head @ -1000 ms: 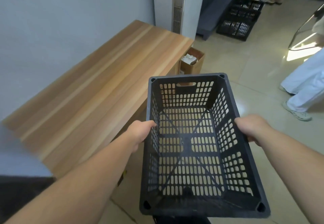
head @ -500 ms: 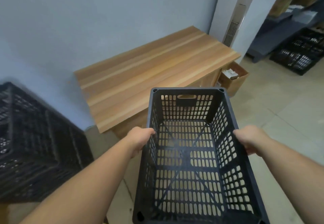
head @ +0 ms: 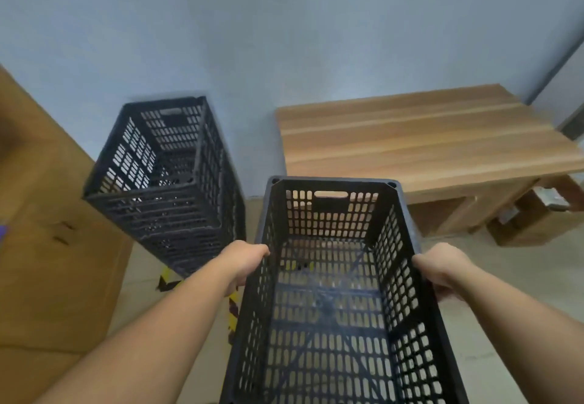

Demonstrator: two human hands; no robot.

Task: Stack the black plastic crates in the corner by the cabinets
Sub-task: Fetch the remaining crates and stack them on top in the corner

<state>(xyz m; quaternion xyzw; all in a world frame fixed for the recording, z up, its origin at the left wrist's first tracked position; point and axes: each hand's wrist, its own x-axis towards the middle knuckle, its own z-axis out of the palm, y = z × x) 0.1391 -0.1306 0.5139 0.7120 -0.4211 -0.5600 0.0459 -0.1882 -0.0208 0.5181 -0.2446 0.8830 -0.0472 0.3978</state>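
Note:
I hold an empty black perforated plastic crate (head: 331,296) in front of me, open side up, above the floor. My left hand (head: 243,261) grips its left long rim and my right hand (head: 442,269) grips its right long rim. To the left stands a tall stack of black crates (head: 170,189) against the grey wall, next to a brown cabinet (head: 41,230). The top crate of the stack is open and looks empty. The held crate is to the right of the stack and apart from it.
A wooden table (head: 420,138) stands against the wall at the right, with a cardboard box (head: 531,223) on the floor under its right end. Yellow-black tape (head: 232,315) marks the floor below the stack.
My view has swung left: the table slid to the right and the crate stack came fully into view, with the cabinet beside it. Both hands kept their hold on the crate.

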